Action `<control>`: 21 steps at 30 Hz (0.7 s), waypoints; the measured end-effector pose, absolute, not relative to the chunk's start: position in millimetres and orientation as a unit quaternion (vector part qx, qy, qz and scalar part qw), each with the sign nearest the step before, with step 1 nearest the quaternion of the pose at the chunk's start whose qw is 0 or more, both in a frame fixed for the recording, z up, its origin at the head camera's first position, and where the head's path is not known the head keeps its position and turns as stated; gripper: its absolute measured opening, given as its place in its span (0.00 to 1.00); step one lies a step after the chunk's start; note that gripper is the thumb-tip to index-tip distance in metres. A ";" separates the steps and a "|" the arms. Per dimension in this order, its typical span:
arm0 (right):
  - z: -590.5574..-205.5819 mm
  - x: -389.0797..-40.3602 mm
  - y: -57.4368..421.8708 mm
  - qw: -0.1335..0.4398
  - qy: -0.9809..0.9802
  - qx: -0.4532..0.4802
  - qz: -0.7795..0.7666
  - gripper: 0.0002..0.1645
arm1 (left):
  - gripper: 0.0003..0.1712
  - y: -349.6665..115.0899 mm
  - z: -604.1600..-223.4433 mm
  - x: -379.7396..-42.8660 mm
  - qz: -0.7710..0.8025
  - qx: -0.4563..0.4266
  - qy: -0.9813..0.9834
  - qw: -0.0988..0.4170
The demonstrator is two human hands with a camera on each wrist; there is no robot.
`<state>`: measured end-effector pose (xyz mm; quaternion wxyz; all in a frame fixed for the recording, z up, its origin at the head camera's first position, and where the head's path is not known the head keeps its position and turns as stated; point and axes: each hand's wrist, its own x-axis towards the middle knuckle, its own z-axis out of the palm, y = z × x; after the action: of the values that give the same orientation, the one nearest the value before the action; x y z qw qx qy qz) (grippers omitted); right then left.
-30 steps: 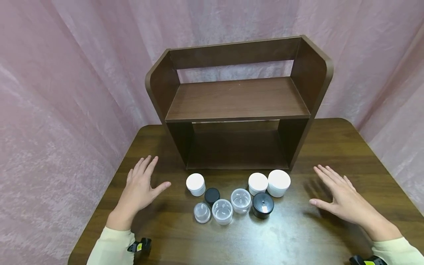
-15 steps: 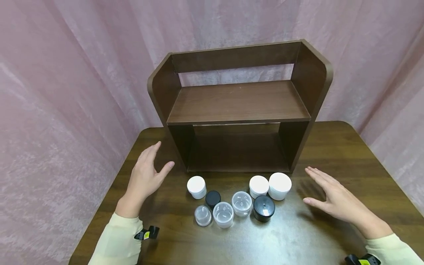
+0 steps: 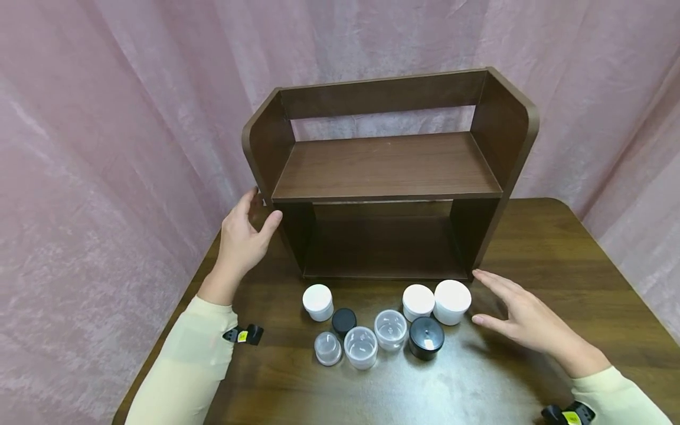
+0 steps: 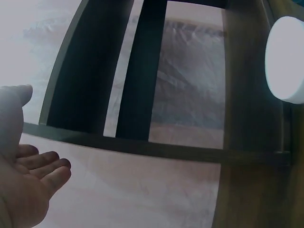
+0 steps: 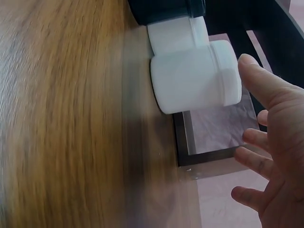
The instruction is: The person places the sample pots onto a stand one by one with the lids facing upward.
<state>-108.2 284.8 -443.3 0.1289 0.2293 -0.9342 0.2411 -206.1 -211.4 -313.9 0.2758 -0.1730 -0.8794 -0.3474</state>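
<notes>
Standing beside the left hand (image 3: pixel 242 241) is a shelf (image 3: pixel 389 168) (brown).

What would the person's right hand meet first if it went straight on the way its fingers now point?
Probably the brown shelf's right side, just beyond the fingertips of the right hand; depth is unclear, though, and the thumb could touch the nearest white jar instead.

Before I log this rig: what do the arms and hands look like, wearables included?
Left hand and right hand: no gloves visible. Left sleeve and right sleeve: plain pale yellow, down to the wrist. At each wrist, a small black unit with a bright yellow marking. No cables visible.
</notes>
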 end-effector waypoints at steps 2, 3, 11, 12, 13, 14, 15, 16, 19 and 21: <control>-442.9 -110.2 282.7 0.124 -0.934 0.231 0.241 0.50 | 0.41 -208.2 -309.8 -212.1 -0.365 -0.170 -0.874 0.273; -443.2 -110.7 281.4 0.123 -0.935 0.230 0.242 0.50 | 0.40 -206.4 -308.4 -214.5 -0.373 -0.167 -0.872 0.270; -448.1 -113.7 275.0 0.122 -0.933 0.222 0.257 0.49 | 0.31 -197.3 -337.2 -226.0 -0.358 -0.130 -0.897 0.225; -448.6 -114.6 274.6 0.122 -0.932 0.224 0.259 0.49 | 0.29 -197.4 -342.5 -227.4 -0.357 -0.128 -0.898 0.222; -449.0 -115.5 274.3 0.123 -0.931 0.224 0.259 0.49 | 0.27 -197.4 -347.3 -229.1 -0.358 -0.127 -0.899 0.220; -449.1 -115.9 274.4 0.125 -0.931 0.225 0.259 0.49 | 0.25 -197.0 -351.9 -231.1 -0.361 -0.127 -0.898 0.219; -449.6 -116.0 274.8 0.126 -0.932 0.223 0.256 0.49 | 0.24 -196.4 -356.2 -233.6 -0.365 -0.129 -0.896 0.218; -450.2 -116.0 275.4 0.128 -0.932 0.222 0.257 0.49 | 0.22 -195.5 -360.4 -236.2 -0.371 -0.130 -0.894 0.217; -453.0 -116.0 276.7 0.133 -0.931 0.221 0.257 0.49 | 0.18 -191.3 -371.7 -242.7 -0.391 -0.129 -0.885 0.217; -455.9 -116.4 276.2 0.134 -0.930 0.224 0.259 0.49 | 0.16 -189.2 -379.1 -245.3 -0.398 -0.124 -0.881 0.222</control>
<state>-116.4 276.2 -455.9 0.1343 0.2235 -0.9301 0.2589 -245.3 -189.2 -379.1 0.2218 -0.1245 -0.8813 -0.3982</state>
